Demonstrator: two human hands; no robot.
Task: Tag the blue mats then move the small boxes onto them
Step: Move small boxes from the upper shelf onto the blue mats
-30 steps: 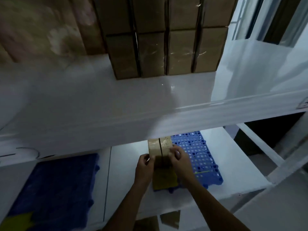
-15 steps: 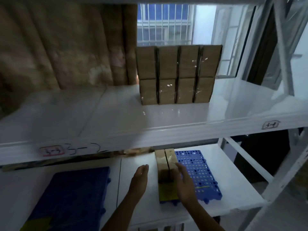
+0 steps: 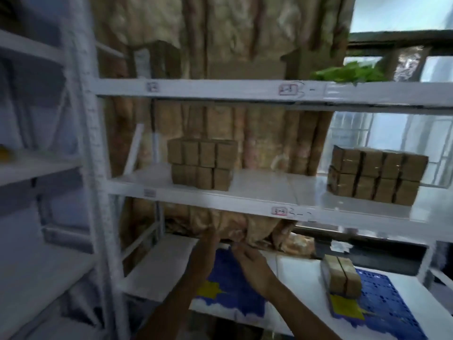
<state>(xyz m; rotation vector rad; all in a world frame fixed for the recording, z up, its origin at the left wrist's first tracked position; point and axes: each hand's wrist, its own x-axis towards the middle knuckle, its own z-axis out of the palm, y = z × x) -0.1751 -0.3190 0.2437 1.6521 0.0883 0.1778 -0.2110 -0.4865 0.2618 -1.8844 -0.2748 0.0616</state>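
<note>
While both forearms reach up from the bottom edge of the head view, the left hand (image 3: 204,244) and the right hand (image 3: 250,262) hover close together above the far edge of the dark blue mat (image 3: 232,285) on the lowest shelf (image 3: 159,266). The right hand looks loosely open, fingers pointing left and up; motion blur hides whether the left hand is spread or curled, and neither clearly holds anything. A yellow tag (image 3: 208,289) lies on that mat. To the right, a pair of small boxes (image 3: 342,277) stands on the left end of the lighter blue mat (image 3: 387,303), beside another yellow tag (image 3: 345,309).

Half a second ago the hands flanked those boxes on the lighter mat; now they have left them and swung across to the darker mat, and the camera has turned left and up.

On the middle shelf (image 3: 245,200) stand two stacks of boxes, the left stack (image 3: 201,164) and the right stack (image 3: 375,176), well apart.
</note>
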